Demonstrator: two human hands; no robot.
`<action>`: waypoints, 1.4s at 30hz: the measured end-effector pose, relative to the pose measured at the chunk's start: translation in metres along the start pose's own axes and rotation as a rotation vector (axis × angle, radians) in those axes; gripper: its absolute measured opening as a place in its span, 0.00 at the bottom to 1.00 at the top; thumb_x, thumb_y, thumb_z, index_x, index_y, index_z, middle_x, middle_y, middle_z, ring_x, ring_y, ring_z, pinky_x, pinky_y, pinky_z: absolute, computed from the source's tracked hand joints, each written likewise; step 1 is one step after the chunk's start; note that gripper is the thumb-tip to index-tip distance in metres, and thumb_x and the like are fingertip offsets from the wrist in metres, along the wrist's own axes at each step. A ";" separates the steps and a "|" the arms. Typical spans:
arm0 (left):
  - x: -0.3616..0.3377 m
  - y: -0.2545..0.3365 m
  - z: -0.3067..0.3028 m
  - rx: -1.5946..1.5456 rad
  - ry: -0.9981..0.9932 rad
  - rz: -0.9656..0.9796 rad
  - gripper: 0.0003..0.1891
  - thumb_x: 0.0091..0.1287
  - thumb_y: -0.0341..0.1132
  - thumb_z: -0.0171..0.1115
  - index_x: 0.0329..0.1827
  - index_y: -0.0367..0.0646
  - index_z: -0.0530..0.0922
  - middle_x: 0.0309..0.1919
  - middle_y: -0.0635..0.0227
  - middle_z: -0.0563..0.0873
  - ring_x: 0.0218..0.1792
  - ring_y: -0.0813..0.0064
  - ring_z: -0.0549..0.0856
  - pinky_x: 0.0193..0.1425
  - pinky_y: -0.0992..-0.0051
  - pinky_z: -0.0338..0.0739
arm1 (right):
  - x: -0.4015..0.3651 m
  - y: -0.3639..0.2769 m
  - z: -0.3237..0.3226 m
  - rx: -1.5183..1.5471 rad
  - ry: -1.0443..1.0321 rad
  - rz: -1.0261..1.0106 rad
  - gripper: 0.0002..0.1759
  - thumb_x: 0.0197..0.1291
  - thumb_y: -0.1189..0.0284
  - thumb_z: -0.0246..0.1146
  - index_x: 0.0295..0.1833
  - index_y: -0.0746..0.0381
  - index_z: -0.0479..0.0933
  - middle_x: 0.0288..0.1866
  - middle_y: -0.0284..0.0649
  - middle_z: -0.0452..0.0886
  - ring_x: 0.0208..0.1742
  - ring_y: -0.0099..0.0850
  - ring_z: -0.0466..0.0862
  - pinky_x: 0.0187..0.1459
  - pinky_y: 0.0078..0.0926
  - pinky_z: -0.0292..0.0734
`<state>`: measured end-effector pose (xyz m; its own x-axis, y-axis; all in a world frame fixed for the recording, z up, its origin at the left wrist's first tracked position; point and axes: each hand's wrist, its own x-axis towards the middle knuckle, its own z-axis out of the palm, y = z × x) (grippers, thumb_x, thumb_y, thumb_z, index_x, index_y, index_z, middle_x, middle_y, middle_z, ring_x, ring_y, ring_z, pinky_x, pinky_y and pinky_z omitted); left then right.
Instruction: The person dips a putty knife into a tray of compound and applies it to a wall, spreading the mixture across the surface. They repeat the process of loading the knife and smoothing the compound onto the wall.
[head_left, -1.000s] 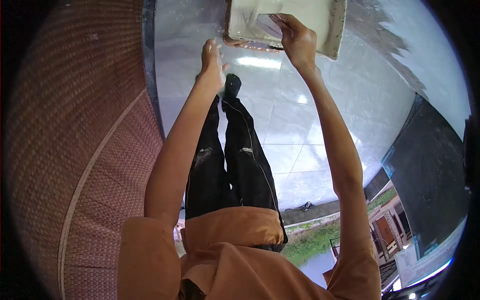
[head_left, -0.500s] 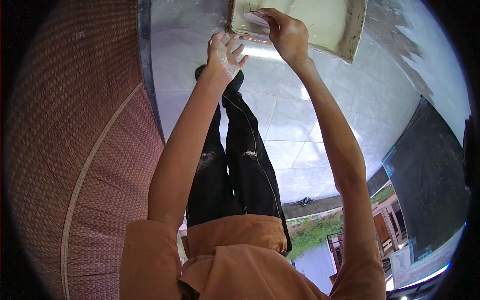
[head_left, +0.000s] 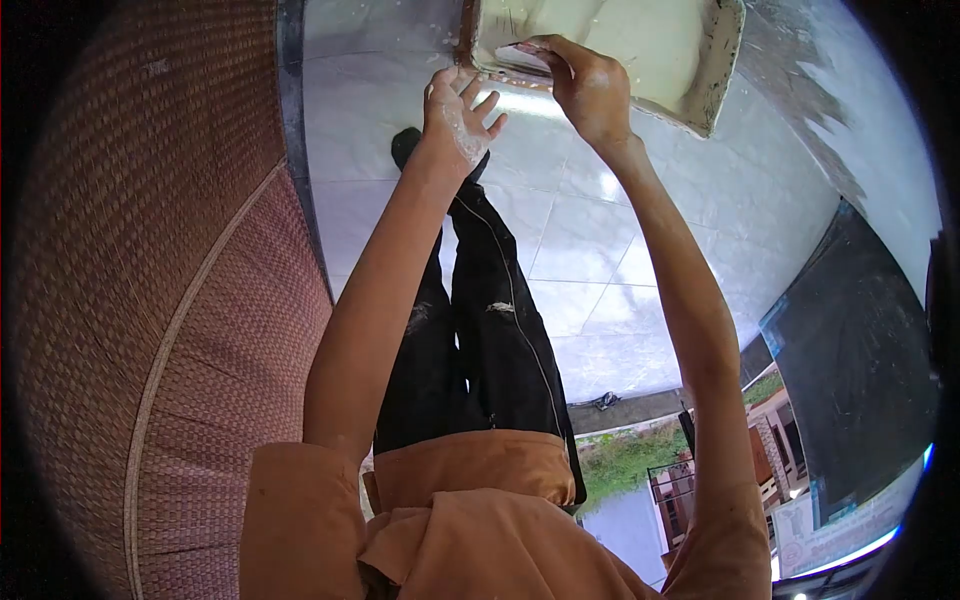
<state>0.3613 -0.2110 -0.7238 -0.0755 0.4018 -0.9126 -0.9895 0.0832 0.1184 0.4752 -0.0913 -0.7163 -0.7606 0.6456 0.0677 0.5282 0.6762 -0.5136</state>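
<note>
At the top of the view is a cream-coloured tray (head_left: 712, 112) with worn, dark-stained edges and a pale coating inside. My right hand (head_left: 592, 95) is closed in a pinch over its near left corner. It grips a thin, flat whitish piece (head_left: 524, 58) with a dark edge, partly hidden by my fingers; its exact kind cannot be made out. My left hand (head_left: 459, 120) is held palm up just left of the tray's near edge, fingers spread, holding nothing. White smears cover its palm and fingers.
Grey-white glossy tiles (head_left: 570, 260) lie under the tray and around my legs (head_left: 490, 330). A brown woven surface (head_left: 150, 250) runs along the left. On the right are a dark panel (head_left: 850, 350) and a paint-streaked wall area (head_left: 850, 110). Grass (head_left: 630, 465) shows outside.
Both hands and the tray sit slightly lower and farther right in the view. My right hand still pinches the flat piece, and my left hand stays spread.
</note>
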 end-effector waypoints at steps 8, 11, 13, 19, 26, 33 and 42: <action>0.003 -0.005 -0.004 -0.015 -0.031 0.006 0.39 0.69 0.49 0.51 0.79 0.49 0.45 0.72 0.64 0.64 0.72 0.56 0.64 0.72 0.50 0.54 | 0.013 0.025 -0.004 0.074 -0.127 -0.094 0.15 0.58 0.75 0.63 0.51 0.54 0.83 0.33 0.43 0.87 0.30 0.40 0.85 0.32 0.33 0.80; 0.005 -0.005 -0.007 0.028 -0.026 0.015 0.40 0.69 0.49 0.52 0.79 0.50 0.46 0.72 0.65 0.64 0.72 0.56 0.64 0.71 0.50 0.55 | 0.040 0.051 0.000 0.378 -0.276 -0.120 0.12 0.64 0.77 0.61 0.52 0.60 0.82 0.43 0.40 0.87 0.41 0.30 0.86 0.43 0.26 0.80; -0.001 -0.002 -0.007 0.050 0.092 0.002 0.38 0.68 0.48 0.53 0.78 0.50 0.49 0.72 0.65 0.65 0.71 0.57 0.64 0.70 0.51 0.57 | 0.053 0.073 0.003 0.473 -0.386 -0.004 0.11 0.66 0.76 0.60 0.53 0.62 0.81 0.45 0.38 0.87 0.43 0.27 0.85 0.45 0.24 0.79; -0.030 0.022 -0.009 0.106 0.112 0.091 0.31 0.67 0.47 0.54 0.72 0.52 0.59 0.71 0.68 0.66 0.69 0.60 0.66 0.68 0.53 0.58 | 0.037 0.062 -0.048 0.872 -0.391 0.442 0.19 0.67 0.68 0.59 0.61 0.63 0.76 0.44 0.30 0.81 0.38 0.19 0.76 0.40 0.19 0.74; -0.104 0.080 0.052 0.346 -0.019 0.395 0.31 0.71 0.53 0.50 0.74 0.54 0.58 0.74 0.67 0.63 0.74 0.58 0.60 0.73 0.53 0.53 | 0.030 -0.021 -0.129 1.574 -0.013 0.561 0.22 0.70 0.77 0.55 0.67 0.65 0.65 0.44 0.38 0.81 0.37 0.24 0.83 0.40 0.23 0.85; -0.241 0.153 0.157 0.635 -0.234 1.296 0.25 0.76 0.43 0.44 0.69 0.35 0.65 0.68 0.53 0.70 0.70 0.62 0.68 0.74 0.72 0.57 | 0.088 -0.151 -0.258 1.750 0.239 0.270 0.20 0.69 0.79 0.55 0.65 0.69 0.65 0.54 0.45 0.78 0.50 0.30 0.83 0.53 0.27 0.85; -0.410 0.234 0.224 0.735 -0.233 2.152 0.23 0.76 0.39 0.44 0.68 0.33 0.66 0.64 0.48 0.72 0.64 0.53 0.72 0.68 0.63 0.64 | 0.150 -0.291 -0.413 1.746 0.292 -0.159 0.20 0.68 0.78 0.57 0.63 0.73 0.64 0.52 0.47 0.78 0.51 0.31 0.83 0.54 0.29 0.85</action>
<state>0.1880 -0.1524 -0.2339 -0.5417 0.3873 0.7460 0.7000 -0.2836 0.6555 0.3634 -0.0445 -0.2033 -0.5716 0.7851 0.2384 -0.6619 -0.2695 -0.6994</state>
